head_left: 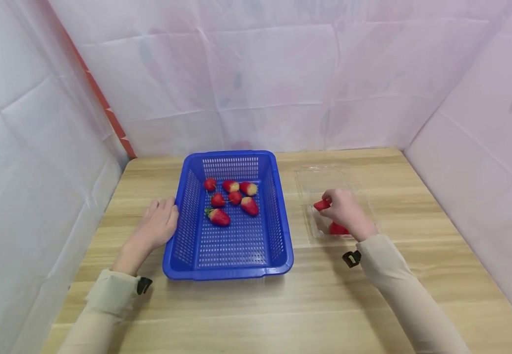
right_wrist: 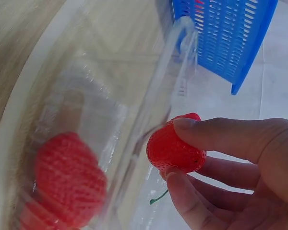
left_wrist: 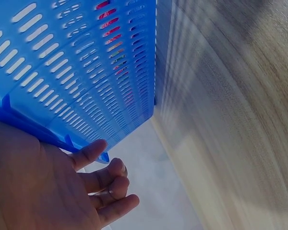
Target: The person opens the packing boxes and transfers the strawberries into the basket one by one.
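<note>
My right hand (head_left: 346,209) pinches a red strawberry (right_wrist: 175,148) between thumb and fingers, over the clear plastic clamshell box (head_left: 311,225). A thin green stem (right_wrist: 159,197) shows just below the fruit in the right wrist view. More red strawberries (right_wrist: 71,179) lie inside the box, seen through its wall. On the other side, my left hand (head_left: 160,221) rests against the left rim of the blue plastic basket (head_left: 227,273), its fingers loosely bent in the left wrist view. Inside the basket lie several strawberries (head_left: 218,217) and small round red fruits (head_left: 210,184).
Everything stands on a wood-grain table (head_left: 247,314). The clamshell's lid (head_left: 324,177) lies folded back toward the far edge. White patterned sheeting (head_left: 260,88) walls off the back and both sides. Dark bands (head_left: 352,258) sit at both wrists.
</note>
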{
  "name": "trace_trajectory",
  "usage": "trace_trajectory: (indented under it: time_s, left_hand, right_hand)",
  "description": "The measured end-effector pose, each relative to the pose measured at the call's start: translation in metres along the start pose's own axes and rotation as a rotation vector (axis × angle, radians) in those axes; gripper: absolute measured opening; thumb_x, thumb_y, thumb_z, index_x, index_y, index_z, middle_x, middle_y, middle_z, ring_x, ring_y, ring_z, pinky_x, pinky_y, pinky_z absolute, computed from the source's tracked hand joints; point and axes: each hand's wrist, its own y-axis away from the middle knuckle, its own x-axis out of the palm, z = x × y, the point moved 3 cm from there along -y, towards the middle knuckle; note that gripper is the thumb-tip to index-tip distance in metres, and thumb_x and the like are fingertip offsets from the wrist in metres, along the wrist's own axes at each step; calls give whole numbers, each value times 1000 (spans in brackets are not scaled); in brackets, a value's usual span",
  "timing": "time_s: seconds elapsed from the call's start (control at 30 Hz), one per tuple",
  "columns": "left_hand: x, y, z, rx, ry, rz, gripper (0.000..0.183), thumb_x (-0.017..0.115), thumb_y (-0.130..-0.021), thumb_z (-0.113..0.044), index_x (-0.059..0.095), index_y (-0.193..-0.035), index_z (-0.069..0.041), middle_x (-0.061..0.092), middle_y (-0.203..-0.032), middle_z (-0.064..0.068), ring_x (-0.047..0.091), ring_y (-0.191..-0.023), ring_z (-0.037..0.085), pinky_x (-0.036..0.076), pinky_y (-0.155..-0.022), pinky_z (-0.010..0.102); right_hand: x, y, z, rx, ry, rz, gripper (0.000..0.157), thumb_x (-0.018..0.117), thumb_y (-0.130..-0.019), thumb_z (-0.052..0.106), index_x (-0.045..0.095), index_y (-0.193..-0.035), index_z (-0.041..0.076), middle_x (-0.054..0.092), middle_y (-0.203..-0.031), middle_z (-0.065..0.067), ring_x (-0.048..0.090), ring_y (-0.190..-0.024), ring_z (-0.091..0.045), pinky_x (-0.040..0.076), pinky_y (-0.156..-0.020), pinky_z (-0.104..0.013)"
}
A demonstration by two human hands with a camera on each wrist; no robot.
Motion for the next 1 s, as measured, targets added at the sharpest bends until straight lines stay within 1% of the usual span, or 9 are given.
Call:
trace_trajectory:
  time_s: [0.13, 0.33, 0.47, 0.63, 0.77, 0.87, 1.0]
  left_hand:
    - [1, 0, 0, -1, 9, 1, 44, 16, -106, -28, 42, -126, 2, 51, -119, 22, 39, -102, 38, 32, -88, 53]
    - [2, 0, 1, -7, 16, 2, 44, 16, -106, -28, 42, -126, 2, 51, -119, 22, 39, -102, 38, 32, -89, 53]
    - [2, 0, 1, -10, 14, 5, 43, 16, -106, -29, 43, -123, 0, 51, -115, 21, 39, -100, 37, 33, -87, 52]
    - [-1, 0, -2, -5, 19, 3, 41, 16, -107, -29, 42, -120, -1, 50, -107, 18, 39, -96, 35, 33, -81, 48]
    - [-2, 0, -3, -4, 23, 6, 40, 16, -107, -28, 43, -119, -1, 50, -104, 17, 38, -95, 34, 32, -80, 47]
    - [-2, 1, -3, -8, 22, 11, 40, 16, -107, -28, 43, -120, -1, 51, -105, 17, 38, -94, 34, 32, -81, 47]
    - [-1, 2, -3, -7, 19, 8, 41, 17, -106, -28, 43, -121, 0, 51, -107, 19, 39, -95, 35, 33, -82, 48]
  right_hand:
    - [-2, 1, 6, -7, 20, -23, 27, 72, -77, -1, 66, -101, -12, 68, -90, -22, 61, -78, -32, 52, -76, -47]
    - [-4, 0, 21, -47, 14, -36, 26, 74, -77, 2, 67, -100, -9, 68, -89, -20, 60, -77, -31, 50, -74, -47]
    - [-7, -1, 35, -66, 9, -56, 27, 75, -78, 4, 67, -101, -8, 68, -87, -17, 60, -75, -30, 50, -72, -45]
    - [-11, -6, 52, -92, -2, -76, 22, 75, -80, 7, 68, -97, -5, 67, -86, -14, 56, -69, -26, 46, -64, -38]
    - [-13, -10, 68, -123, -18, -75, 19, 75, -81, 8, 68, -94, -3, 67, -86, -13, 55, -66, -24, 44, -60, -35]
    - [-13, -14, 81, -138, -17, -74, 20, 76, -81, 11, 68, -94, -2, 67, -86, -13, 56, -66, -23, 44, -61, -35]
    - [-10, -21, 98, -127, -28, -53, 21, 76, -82, 15, 69, -93, -2, 67, -85, -12, 55, -67, -24, 44, -60, -35]
